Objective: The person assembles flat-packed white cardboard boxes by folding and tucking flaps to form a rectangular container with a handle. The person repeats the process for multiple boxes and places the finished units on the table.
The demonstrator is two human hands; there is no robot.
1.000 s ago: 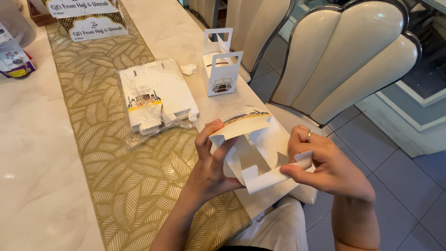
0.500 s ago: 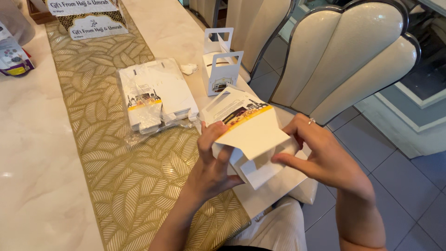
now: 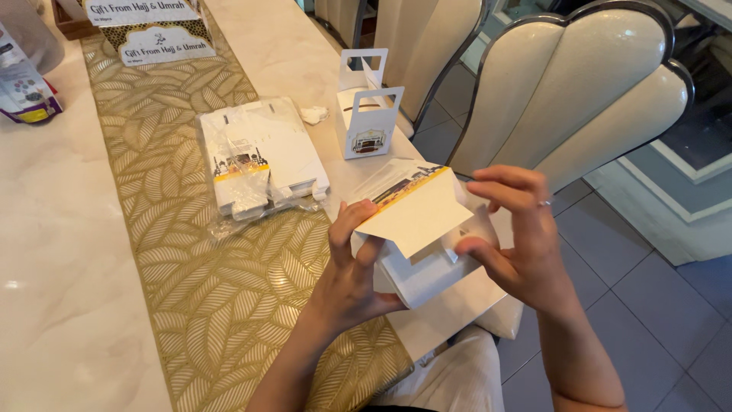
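Partly hidden, the underside of the half-folded white card box (image 3: 415,229) sits behind the left hand (image 3: 352,278), and its inner flaps are hard to make out under the raised top panel. The box is held above the table edge (image 3: 450,313), between both hands. The left hand pinches the box's left side, thumb up against the top panel's edge. The right hand (image 3: 518,240) grips the right side, thumb pressed to the lower wall, fingers (image 3: 503,183) curled above the panel. Compared with half a second earlier, the top panel now stands flatter and the right hand's fingers have risen above it. Count: one box in hand; two finished handled boxes (image 3: 368,114) standing upright on the table, one just behind the other; one plastic-wrapped stack of flat blanks (image 3: 259,156) lying partly on the gold leaf-pattern runner (image 3: 213,305); two printed signs (image 3: 156,42) at the far end, the farther one cut off by the frame.
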